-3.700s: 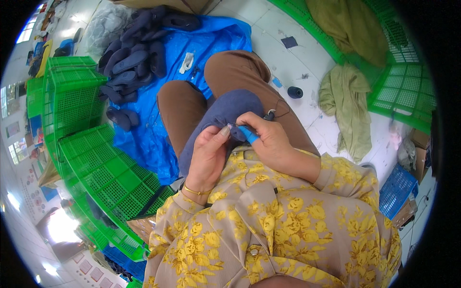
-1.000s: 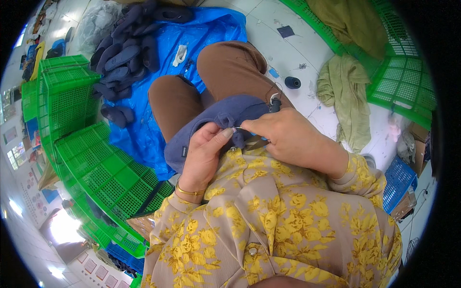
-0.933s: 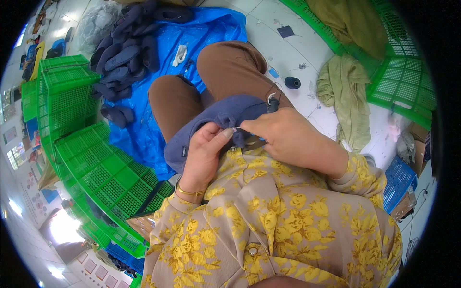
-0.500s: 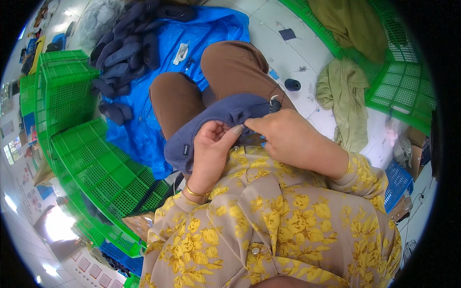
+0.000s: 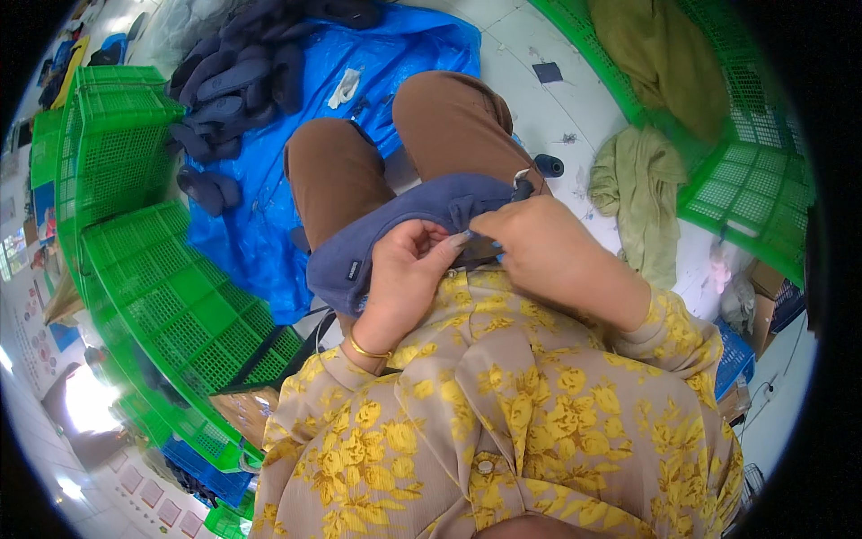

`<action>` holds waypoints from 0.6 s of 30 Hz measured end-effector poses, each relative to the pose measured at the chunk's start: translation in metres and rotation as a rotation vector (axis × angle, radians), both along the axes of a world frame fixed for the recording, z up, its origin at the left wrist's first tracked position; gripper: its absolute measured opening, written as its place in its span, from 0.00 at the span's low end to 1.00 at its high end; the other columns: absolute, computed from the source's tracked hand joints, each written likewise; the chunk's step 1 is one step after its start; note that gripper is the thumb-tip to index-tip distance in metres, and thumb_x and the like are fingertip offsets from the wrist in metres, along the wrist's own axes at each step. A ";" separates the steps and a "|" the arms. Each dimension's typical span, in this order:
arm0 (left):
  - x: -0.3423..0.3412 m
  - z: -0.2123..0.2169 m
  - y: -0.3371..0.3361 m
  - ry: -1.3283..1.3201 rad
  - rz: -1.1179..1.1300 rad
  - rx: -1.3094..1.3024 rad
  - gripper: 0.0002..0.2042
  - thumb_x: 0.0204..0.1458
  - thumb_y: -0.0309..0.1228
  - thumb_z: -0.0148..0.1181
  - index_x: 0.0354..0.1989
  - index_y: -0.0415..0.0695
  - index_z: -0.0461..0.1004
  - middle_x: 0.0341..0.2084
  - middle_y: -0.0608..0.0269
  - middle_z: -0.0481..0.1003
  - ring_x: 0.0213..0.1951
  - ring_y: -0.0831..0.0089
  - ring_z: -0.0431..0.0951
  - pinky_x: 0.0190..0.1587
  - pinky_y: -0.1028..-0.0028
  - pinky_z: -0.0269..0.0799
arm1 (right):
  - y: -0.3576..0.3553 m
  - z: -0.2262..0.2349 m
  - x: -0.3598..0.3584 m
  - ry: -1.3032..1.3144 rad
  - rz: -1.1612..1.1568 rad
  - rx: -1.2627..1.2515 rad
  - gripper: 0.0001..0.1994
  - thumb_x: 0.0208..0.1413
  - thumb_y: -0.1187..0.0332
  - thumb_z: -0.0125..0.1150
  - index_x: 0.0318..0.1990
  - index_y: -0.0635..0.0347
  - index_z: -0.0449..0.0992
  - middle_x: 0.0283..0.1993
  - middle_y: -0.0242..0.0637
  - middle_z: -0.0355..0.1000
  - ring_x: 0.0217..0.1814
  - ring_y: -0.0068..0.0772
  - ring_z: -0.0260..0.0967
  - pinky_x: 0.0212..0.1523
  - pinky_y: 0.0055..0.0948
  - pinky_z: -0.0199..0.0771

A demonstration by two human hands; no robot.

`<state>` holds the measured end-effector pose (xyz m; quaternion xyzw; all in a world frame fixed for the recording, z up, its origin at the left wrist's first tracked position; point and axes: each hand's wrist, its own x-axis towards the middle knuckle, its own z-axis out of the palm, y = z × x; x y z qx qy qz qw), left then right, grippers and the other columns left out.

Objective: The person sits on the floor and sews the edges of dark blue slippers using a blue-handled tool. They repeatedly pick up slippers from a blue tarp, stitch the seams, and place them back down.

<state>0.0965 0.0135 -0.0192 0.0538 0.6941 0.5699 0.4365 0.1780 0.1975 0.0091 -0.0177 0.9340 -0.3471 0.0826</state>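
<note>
A navy fabric slipper [image 5: 346, 247] with a small dark label lies across my lap. My left hand [image 5: 409, 260] is closed on its near edge, thumb and fingers pinching the fabric. Just right of that, my right hand [image 5: 539, 238] is closed, with its index finger pointing to the left thumb tip at the slipper's edge. Out of the top of the right fist sticks a dark handle [image 5: 521, 189] with a whitish end; the rest of this tool is hidden by the hand. A small blue bit shows by the right fingers.
Several navy slippers [image 5: 229, 90] are heaped on a blue plastic sheet [image 5: 242, 260] beyond my knees. Green plastic crates [image 5: 171, 278] stand at the left, another green crate [image 5: 754, 171] at the right. A dark thread spool [image 5: 549, 165] and a green cloth [image 5: 639, 180] lie on the floor.
The view has shifted slightly. Both hands stay at the slipper's edge; the right hand has turned a little, and the dark handle stands more upright out of it.
</note>
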 end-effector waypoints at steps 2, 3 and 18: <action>-0.004 0.003 -0.001 -0.037 -0.024 -0.008 0.04 0.54 0.21 0.62 0.37 0.35 0.74 0.28 0.69 0.75 0.29 0.86 0.71 0.33 0.84 0.68 | 0.007 0.000 -0.001 0.006 -0.004 -0.016 0.06 0.43 0.76 0.58 0.31 0.63 0.76 0.27 0.48 0.75 0.31 0.51 0.75 0.33 0.46 0.74; -0.006 0.004 -0.001 -0.056 -0.036 -0.011 0.04 0.55 0.21 0.61 0.37 0.35 0.74 0.28 0.69 0.75 0.29 0.86 0.71 0.33 0.84 0.68 | 0.007 -0.001 -0.003 -0.001 0.000 -0.003 0.06 0.42 0.76 0.58 0.30 0.62 0.76 0.27 0.48 0.75 0.31 0.51 0.75 0.33 0.45 0.74; -0.013 0.004 -0.004 -0.265 0.057 0.154 0.04 0.57 0.26 0.61 0.35 0.38 0.77 0.28 0.71 0.76 0.29 0.87 0.72 0.34 0.85 0.67 | 0.028 -0.009 -0.006 -0.008 -0.065 -0.338 0.19 0.43 0.84 0.51 0.42 0.59 0.80 0.38 0.47 0.78 0.41 0.50 0.76 0.41 0.36 0.75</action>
